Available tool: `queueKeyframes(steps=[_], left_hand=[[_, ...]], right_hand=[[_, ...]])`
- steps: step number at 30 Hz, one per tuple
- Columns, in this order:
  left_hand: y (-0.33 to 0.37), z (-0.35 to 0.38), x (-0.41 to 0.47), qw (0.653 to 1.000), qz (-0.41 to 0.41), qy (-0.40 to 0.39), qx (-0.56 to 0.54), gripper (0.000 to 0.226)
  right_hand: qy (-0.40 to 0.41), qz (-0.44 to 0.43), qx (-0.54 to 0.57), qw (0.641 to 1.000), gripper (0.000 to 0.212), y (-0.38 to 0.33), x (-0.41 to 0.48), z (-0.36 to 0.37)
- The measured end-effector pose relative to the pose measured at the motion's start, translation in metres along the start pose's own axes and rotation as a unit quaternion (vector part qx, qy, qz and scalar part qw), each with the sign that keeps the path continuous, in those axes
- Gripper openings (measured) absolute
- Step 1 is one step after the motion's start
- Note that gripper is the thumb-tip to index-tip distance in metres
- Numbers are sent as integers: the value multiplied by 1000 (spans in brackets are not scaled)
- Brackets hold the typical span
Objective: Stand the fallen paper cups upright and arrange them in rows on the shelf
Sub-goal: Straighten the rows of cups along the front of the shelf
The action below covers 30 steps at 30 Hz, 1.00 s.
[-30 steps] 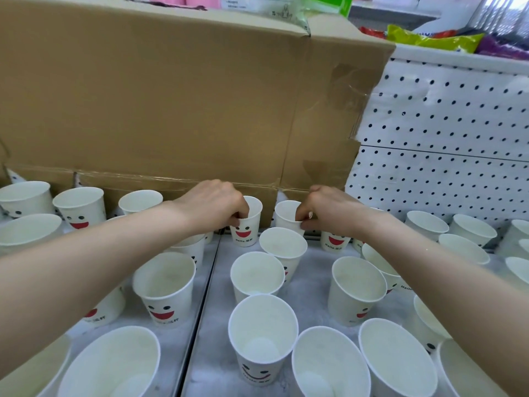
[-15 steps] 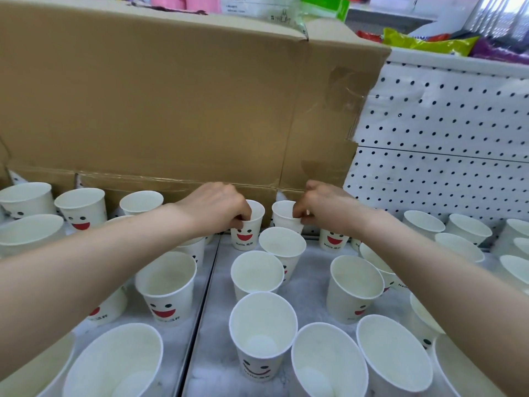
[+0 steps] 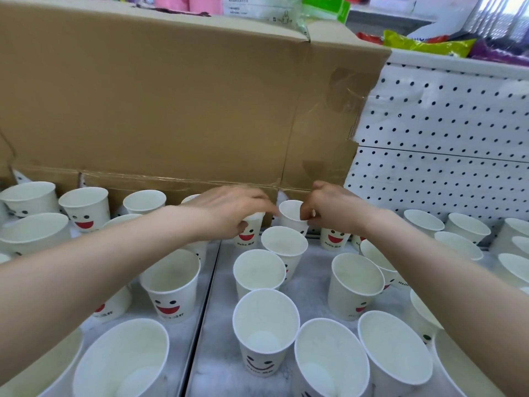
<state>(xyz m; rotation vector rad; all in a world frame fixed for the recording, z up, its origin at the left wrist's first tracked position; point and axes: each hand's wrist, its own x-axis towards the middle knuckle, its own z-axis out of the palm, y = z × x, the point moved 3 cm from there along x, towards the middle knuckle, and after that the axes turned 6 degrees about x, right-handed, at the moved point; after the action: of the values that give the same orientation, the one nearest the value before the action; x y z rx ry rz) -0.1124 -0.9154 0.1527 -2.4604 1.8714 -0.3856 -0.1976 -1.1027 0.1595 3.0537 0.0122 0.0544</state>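
Several white paper cups with red smiling faces stand upright in loose rows on the grey shelf (image 3: 312,296). My left hand (image 3: 229,210) hovers over a back-row cup (image 3: 249,234) marked "Hello"; its fingers stretch out straight and blurred above the rim, and the thumb lies by the cup's side. To the right, my right hand (image 3: 335,210) pinches the rim of a neighbouring back-row cup (image 3: 289,214), which stands upright against the box. Both forearms reach in over the front cups.
A large cardboard box (image 3: 171,110) stands along the back of the shelf right behind the cups. A white pegboard panel (image 3: 443,138) forms the back wall on the right. A dark seam (image 3: 206,296) splits the shelf into two panels. Colourful packets (image 3: 423,44) lie above.
My left hand's fingers have uncurled from the cup they gripped and now stretch out over it. My right hand keeps its pinch on the other cup's rim.
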Motion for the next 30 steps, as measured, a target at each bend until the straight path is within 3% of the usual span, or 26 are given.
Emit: queueKeyframes(steps=[4, 9, 15, 18, 21, 24, 27, 30], left_hand=[[11, 8, 0, 999, 40, -26, 4, 49], [1, 1, -2, 999, -50, 5, 19, 50], [-12, 3, -3, 991, -107, -30, 78, 18], [-14, 4, -3, 991, -107, -17, 79, 15], [-15, 6, -3, 992, -102, -6, 81, 14], [-17, 8, -2, 993, -97, 1, 73, 17], [-17, 3, -6, 995, -89, 10, 44, 26], [-7, -10, -18, 999, -43, 9, -9, 34]], right_hand=[[14, -2, 19, 1000, 8, -7, 2, -1], [10, -3, -6, 1000, 17, -10, 1, -2], [-5, 7, -29, 1000, 5, -19, 6, -6], [-20, 5, -31, 999, 18, -22, 8, -5], [-21, 1, -38, 999, 23, -22, 9, -5], [-16, -6, -37, 999, 5, -23, 8, -5], [2, -10, -21, 1000, 28, -21, 5, -9], [30, -24, 45, 998, 34, -23, -6, -20]])
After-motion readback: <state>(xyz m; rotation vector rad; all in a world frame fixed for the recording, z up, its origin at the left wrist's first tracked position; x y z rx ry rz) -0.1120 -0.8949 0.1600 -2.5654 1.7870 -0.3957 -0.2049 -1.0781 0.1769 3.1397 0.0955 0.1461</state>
